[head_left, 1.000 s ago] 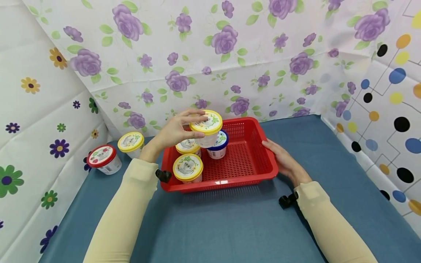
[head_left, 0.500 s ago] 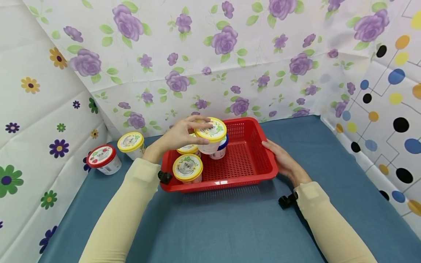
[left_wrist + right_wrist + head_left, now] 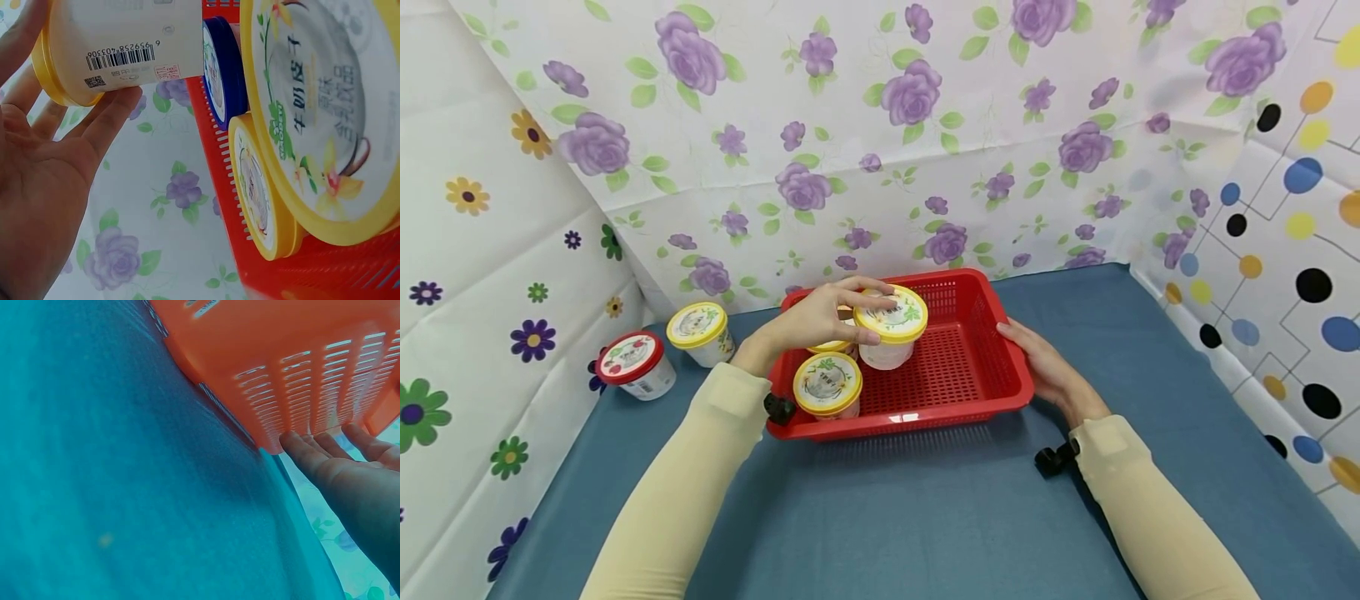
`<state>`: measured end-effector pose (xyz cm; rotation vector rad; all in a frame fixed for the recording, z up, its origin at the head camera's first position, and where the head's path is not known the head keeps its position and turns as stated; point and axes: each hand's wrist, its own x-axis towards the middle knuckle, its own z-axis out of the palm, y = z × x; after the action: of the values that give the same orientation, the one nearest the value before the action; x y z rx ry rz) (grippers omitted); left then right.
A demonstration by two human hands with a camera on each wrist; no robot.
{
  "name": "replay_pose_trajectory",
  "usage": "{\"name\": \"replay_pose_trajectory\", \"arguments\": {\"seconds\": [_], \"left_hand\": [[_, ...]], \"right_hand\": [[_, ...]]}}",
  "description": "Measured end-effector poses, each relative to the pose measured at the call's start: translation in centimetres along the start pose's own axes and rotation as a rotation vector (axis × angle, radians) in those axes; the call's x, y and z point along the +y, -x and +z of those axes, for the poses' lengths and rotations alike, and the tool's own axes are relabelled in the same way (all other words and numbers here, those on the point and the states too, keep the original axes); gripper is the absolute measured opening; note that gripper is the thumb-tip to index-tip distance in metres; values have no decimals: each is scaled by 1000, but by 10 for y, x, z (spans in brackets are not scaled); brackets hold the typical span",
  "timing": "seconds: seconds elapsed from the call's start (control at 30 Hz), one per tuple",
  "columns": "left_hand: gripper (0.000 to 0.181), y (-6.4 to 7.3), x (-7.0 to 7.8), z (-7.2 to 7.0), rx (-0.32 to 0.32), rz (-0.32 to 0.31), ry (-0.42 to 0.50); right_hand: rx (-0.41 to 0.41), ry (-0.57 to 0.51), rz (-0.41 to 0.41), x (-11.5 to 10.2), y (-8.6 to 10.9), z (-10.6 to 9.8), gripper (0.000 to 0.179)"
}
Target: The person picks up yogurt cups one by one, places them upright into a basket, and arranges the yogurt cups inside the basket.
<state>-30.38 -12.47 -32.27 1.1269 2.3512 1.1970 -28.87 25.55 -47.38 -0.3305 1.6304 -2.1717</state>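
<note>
My left hand grips a white tub with a yellow lid between thumb and fingers, over the left half of the red basket. In the left wrist view, the barcode side of this tub faces the camera, tilted by the view. Two more yellow-lidded tubs stand in the basket, the nearer one at its front left. A blue-lidded tub shows in the left wrist view; the held tub hides it from the head view. My right hand touches the basket's right side with nearly straight fingers.
Left of the basket, on the blue cloth, are a red-lidded tub and another yellow-lidded tub. Flower-printed sheeting rises right behind the basket. Dotted sheeting borders the right side.
My left hand has moved the yellow-lidded tub right and down, lower into the basket, so that it now covers the blue-lidded tub in the head view. The right hand and basket stay put.
</note>
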Motion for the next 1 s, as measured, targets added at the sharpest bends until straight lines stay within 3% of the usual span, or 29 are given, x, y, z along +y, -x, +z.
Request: {"name": "replay_pose_trajectory", "arguments": {"seconds": [0.67, 1.0], "left_hand": [[54, 1, -8, 10, -118, 5, 49], [51, -4, -6, 12, -141, -30, -43]], "right_hand": [[-16, 7, -17, 1, 1, 1, 57], [-7, 3, -17, 1, 0, 1, 57]]}}
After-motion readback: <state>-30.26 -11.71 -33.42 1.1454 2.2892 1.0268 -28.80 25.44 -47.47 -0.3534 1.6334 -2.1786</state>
